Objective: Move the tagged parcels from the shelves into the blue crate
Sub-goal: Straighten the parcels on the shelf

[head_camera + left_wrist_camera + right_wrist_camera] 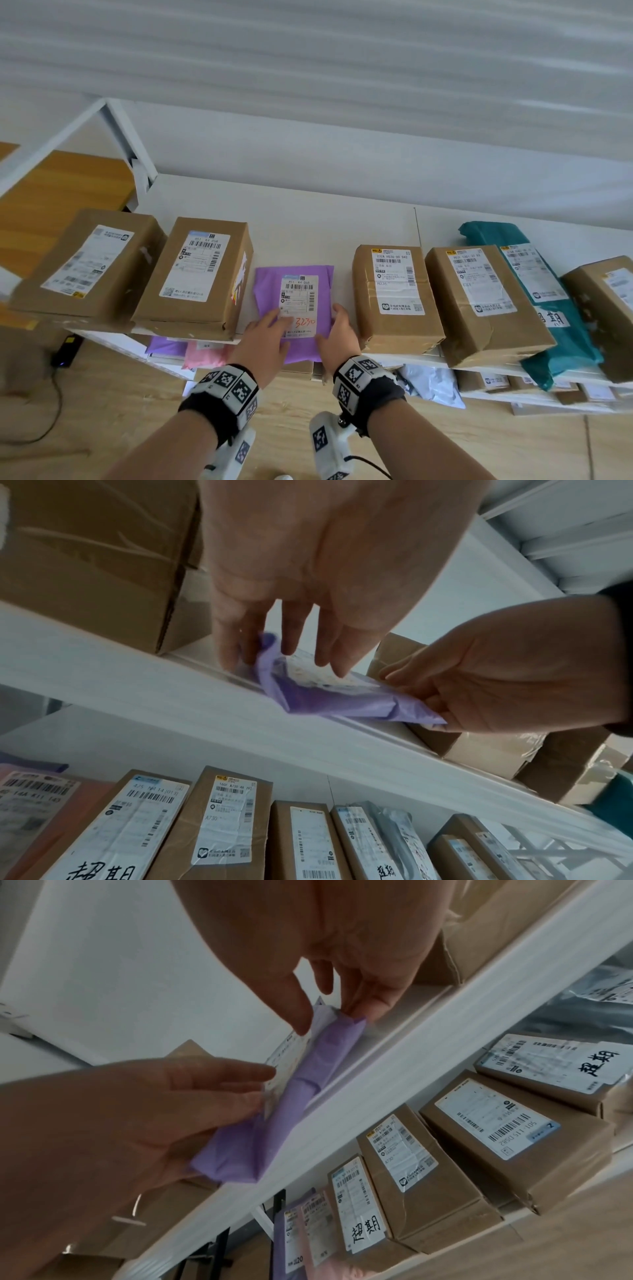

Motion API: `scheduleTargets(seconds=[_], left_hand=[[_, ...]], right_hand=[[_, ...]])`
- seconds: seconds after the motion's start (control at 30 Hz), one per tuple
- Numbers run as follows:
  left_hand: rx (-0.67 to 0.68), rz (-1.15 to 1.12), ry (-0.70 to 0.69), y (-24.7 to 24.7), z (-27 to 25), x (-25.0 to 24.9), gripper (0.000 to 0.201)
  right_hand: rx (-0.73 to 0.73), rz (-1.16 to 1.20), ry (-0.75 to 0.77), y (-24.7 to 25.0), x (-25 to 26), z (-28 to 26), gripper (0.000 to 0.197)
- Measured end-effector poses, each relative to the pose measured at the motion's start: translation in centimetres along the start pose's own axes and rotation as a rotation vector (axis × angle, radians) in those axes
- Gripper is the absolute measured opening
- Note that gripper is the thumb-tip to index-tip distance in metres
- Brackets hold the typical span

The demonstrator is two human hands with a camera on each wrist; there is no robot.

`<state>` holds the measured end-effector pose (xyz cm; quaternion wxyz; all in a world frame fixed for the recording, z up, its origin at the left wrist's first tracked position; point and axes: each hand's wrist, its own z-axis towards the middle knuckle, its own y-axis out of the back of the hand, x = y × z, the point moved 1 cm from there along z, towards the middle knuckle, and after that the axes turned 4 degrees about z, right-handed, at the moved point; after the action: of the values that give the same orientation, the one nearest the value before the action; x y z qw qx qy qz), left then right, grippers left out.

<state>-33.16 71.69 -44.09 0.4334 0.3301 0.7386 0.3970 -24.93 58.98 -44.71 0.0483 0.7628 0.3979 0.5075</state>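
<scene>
The flat purple plastic mailer bag [298, 308] with a white shipping label lay on the top white shelf [325, 219], between two brown cardboard boxes, its near end overhanging the shelf's front edge. Its long axis ran front to back, directly toward the person. The left hand [265, 342] rested on the near left corner, fingers extended over the label, thumb apparently beneath the overhang. The right hand [337, 337] pinched the near right edge between thumb and fingers. Both hands were equally near; a straight pull toward the body should free it. The blue crate was not in view. Whether this bag carried the handwritten tag seen on lower parcels could not be confirmed.
</scene>
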Motion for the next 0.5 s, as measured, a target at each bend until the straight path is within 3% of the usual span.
scheduleTargets(seconds=[0.2,0.5], left_hand=[[-0.132,-0.176,-0.028,0.3,-0.2,-0.5,0.048],[-0.191,-0.323,0.062,1.5,-0.5,-0.4,0.055]], right_hand=[[0.003,0.028,0.037,0.3,0.6,-0.3,0.064],[-0.020,0.145,0.117,1.5,1.4,-1.3,0.069]])
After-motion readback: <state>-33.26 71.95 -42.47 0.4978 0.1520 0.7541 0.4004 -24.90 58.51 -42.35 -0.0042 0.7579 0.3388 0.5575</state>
